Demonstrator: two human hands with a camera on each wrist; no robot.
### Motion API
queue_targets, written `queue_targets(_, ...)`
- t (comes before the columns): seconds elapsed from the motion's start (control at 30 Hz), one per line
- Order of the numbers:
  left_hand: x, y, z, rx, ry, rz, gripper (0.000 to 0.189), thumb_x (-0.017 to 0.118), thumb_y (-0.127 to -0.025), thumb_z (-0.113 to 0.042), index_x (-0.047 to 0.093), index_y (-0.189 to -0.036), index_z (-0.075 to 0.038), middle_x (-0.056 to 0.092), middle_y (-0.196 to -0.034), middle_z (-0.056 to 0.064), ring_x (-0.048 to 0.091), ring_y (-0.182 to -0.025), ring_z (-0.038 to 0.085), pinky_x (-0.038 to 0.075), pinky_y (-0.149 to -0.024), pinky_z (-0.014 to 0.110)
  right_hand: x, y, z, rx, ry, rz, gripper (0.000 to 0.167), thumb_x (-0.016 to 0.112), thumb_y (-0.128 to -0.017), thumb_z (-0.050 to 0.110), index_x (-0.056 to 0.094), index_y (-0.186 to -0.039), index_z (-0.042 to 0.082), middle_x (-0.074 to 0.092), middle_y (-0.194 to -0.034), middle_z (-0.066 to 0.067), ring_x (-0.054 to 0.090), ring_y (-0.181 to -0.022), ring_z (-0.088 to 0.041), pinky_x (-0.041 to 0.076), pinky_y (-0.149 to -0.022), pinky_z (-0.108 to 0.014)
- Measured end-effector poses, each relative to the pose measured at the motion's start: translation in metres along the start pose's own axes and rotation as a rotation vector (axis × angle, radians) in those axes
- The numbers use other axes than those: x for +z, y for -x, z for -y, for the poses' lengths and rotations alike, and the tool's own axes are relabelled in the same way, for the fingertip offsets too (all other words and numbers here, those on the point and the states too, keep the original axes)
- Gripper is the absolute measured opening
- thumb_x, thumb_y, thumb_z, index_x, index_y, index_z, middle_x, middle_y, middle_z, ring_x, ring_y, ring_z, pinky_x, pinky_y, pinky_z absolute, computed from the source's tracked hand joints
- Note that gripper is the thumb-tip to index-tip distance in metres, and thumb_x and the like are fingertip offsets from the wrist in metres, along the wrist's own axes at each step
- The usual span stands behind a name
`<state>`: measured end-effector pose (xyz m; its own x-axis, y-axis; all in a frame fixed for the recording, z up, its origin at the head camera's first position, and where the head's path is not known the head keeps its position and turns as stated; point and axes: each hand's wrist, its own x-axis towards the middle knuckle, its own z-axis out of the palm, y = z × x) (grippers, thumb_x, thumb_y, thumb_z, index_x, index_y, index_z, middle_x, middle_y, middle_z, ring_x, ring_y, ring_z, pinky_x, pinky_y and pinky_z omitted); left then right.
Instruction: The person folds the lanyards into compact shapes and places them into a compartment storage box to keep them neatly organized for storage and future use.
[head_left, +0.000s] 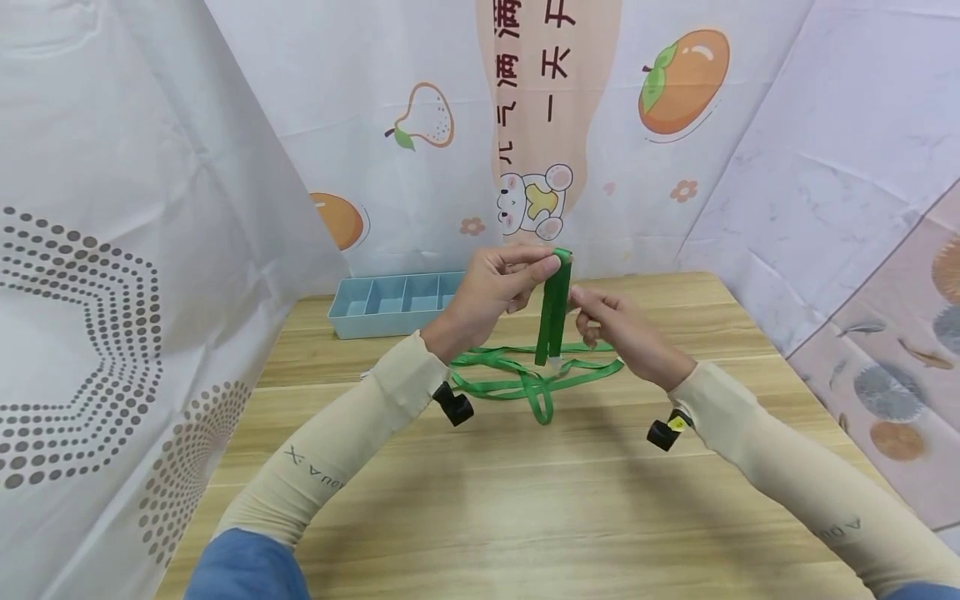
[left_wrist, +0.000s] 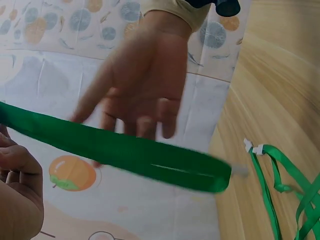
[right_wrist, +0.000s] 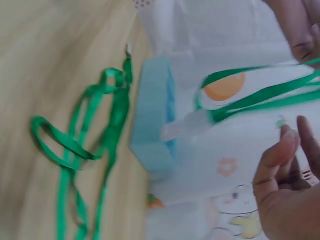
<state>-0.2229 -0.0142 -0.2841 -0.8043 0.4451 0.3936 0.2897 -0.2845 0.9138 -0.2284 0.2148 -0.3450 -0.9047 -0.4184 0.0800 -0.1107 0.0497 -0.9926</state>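
A green lanyard [head_left: 553, 312], folded into a hanging bundle, is pinched at its top between the thumb and fingers of my left hand [head_left: 501, 283]. A whitish plastic clip [right_wrist: 192, 124] is at its lower end, blurred in the right wrist view. Just right of the bundle is my right hand [head_left: 618, 329]. Its fingers are loosely bent and parted, and the right wrist view shows nothing between them. Beneath both hands, more green lanyards [head_left: 495, 387] lie in loose loops on the wooden table [head_left: 525, 500], with small white clips [left_wrist: 257, 149] at their ends.
A light blue tray [head_left: 386, 324] with several compartments stands at the back left of the table, partly behind my left hand. A printed curtain [head_left: 442, 192] hangs behind the table, and more sheets hang at both sides.
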Motion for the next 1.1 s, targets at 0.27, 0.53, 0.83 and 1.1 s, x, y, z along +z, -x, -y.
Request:
queue_targets(0.27, 0.000, -0.001, -0.001, -0.007, -0.021, -0.018, 0.015, 0.067, -0.101, -0.007, 0.081, -0.107, -0.009, 0.062, -0.080, 0.001, 0.034, -0.055, 0.016, 0.027, -0.052, 0.026, 0.005, 0.004, 0.020, -0.218, 0.238, -0.072, 0.020, 0.070, -0.101, 0.022, 0.074, -0.116, 0.008, 0.063, -0.083, -0.007, 0.051, -0.066, -0.020, 0.047, -0.062, -0.031)
queue_targets(0.53, 0.000, 0.000, 0.001, 0.019, -0.058, -0.016, 0.015, 0.069, -0.100, -0.007, 0.080, -0.110, -0.003, 0.063, -0.080, 0.000, 0.030, -0.052, 0.016, 0.023, -0.050, 0.026, 0.013, 0.003, 0.012, -0.236, 0.278, -0.040, 0.015, 0.068, -0.102, 0.018, 0.076, -0.110, 0.008, 0.071, -0.099, -0.009, 0.055, -0.074, -0.021, 0.047, -0.058, -0.033)
queue_targets(0.83, -0.006, 0.001, 0.002, 0.087, -0.221, -0.081, 0.021, 0.070, -0.100, -0.013, 0.077, -0.116, -0.001, 0.064, -0.115, 0.003, 0.040, -0.058, 0.018, 0.034, -0.053, 0.028, 0.019, 0.004, 0.014, -0.252, 0.340, -0.075, 0.016, 0.071, -0.100, 0.021, 0.078, -0.110, 0.010, 0.074, -0.101, -0.005, 0.060, -0.082, -0.022, 0.052, -0.061, -0.030)
queue_targets(1.1, -0.007, 0.001, 0.003, 0.128, -0.247, -0.128, 0.019, 0.073, -0.098, -0.013, 0.078, -0.113, -0.003, 0.049, -0.065, 0.008, 0.040, -0.055, 0.021, 0.028, -0.050, 0.029, 0.024, 0.004, 0.016, -0.257, 0.365, -0.091, 0.021, 0.069, -0.102, 0.028, 0.080, -0.112, 0.014, 0.074, -0.102, -0.003, 0.057, -0.076, -0.024, 0.050, -0.059, -0.028)
